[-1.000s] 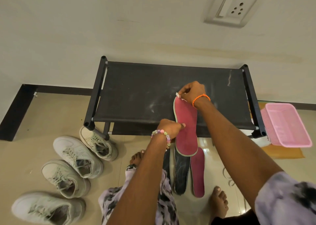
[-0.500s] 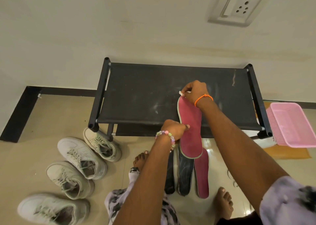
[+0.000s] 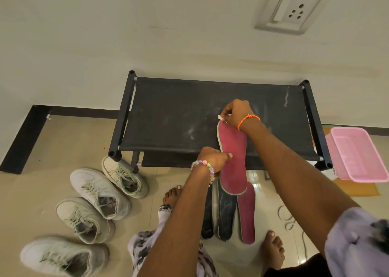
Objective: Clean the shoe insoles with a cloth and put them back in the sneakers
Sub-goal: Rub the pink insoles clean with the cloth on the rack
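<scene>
Head view shows an early stage. The left hand (image 3: 212, 161) pinches the side edge of a red insole (image 3: 233, 161); the right hand (image 3: 236, 113) pinches its far tip along with a small white scrap, perhaps the cloth. Below both hands three more insoles (image 3: 227, 215) lie on the floor. Left of the left hand stand four sneakers (image 3: 99, 192), none refilled yet.

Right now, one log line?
step: wiping | left hand: grips pink foam insole | right hand: pinches small white cloth at tip
</scene>
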